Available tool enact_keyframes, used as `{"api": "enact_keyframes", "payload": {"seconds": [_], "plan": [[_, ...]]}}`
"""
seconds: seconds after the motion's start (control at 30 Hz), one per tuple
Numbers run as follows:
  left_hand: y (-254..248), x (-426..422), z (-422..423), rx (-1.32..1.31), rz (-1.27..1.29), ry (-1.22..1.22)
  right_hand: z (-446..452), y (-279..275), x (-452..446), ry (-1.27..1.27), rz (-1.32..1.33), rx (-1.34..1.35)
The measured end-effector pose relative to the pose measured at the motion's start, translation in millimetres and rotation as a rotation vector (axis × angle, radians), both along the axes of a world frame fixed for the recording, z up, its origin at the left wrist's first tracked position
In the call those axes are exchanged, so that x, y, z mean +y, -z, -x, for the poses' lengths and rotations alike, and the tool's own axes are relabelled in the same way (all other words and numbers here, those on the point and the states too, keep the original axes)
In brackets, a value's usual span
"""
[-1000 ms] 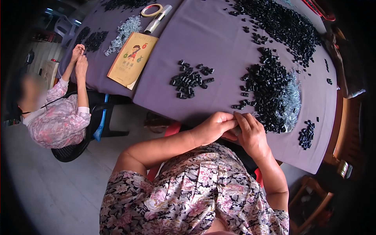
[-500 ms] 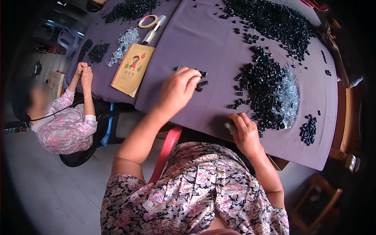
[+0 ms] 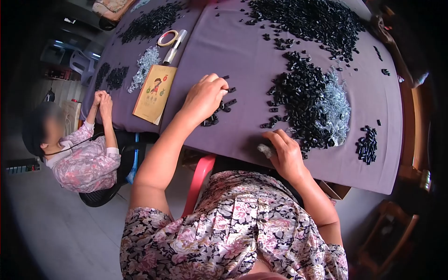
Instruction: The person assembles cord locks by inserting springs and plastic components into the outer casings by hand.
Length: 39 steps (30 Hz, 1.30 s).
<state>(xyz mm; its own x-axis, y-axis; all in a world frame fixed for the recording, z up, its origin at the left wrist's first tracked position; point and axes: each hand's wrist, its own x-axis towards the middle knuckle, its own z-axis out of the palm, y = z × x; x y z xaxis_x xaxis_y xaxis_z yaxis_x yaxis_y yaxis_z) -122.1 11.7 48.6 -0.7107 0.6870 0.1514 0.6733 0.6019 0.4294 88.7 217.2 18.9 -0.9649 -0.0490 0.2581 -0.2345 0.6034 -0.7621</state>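
Note:
My left hand [image 3: 205,96] is over the purple tablecloth, its fingers bent and pressed together above a small group of black plastic pieces [image 3: 226,105]. Whatever sits between those fingertips is hidden. Near the table's front edge is my right hand [image 3: 288,155], fingers curled in. A pale grey, translucent bit [image 3: 265,150] shows at its thumb; I cannot make out what it is. Just beyond this hand lies a heap of black plastic pieces [image 3: 298,88], and a pile of small clear pieces [image 3: 334,112] touches the heap's right side.
A larger black heap [image 3: 308,23] spreads at the back; a small group of black pieces [image 3: 367,145] lies at right. On the left are a notebook [image 3: 154,95], tape roll [image 3: 168,38], clear roll [image 3: 175,47] and clear pieces [image 3: 145,67]. A co-worker [image 3: 84,158] sits at left.
The view has shifted slightly. My left hand has moved a little left, and more black pieces show beside and below it. My right hand stays near the table edge, fingers still curled.

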Motion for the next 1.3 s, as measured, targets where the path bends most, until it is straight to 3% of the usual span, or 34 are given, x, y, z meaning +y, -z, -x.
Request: {"api": "enact_keyframes", "payload": {"seconds": [0.1,0.2,0.33,0.43,0.53,1.1,1.23,1.3], "plan": [[-13,3,-24,-0.402,-0.262,-0.028,0,2,1,0.036,0.077,0.020],[-9,12,-60,-1.017,-0.539,-0.019,2,-3,4,0.104,0.196,0.034],[3,29,-101,-1.215,-0.606,-0.048,-3,0,6,0.174,0.292,0.034],[14,38,-113,-1.328,-0.681,-0.061,-4,7,5,0.145,0.196,0.180],[23,38,-118,-1.436,-0.739,-0.103,-4,8,5,0.148,0.172,0.155],[32,33,-133,-1.155,-0.648,-0.065,-4,5,0,0.101,0.026,0.070],[19,20,-132,-0.546,-0.626,0.025,-2,4,0,0.119,0.003,0.091],[25,5,-118,-0.074,-0.548,0.032,-4,1,3,0.131,-0.011,0.098]]}}
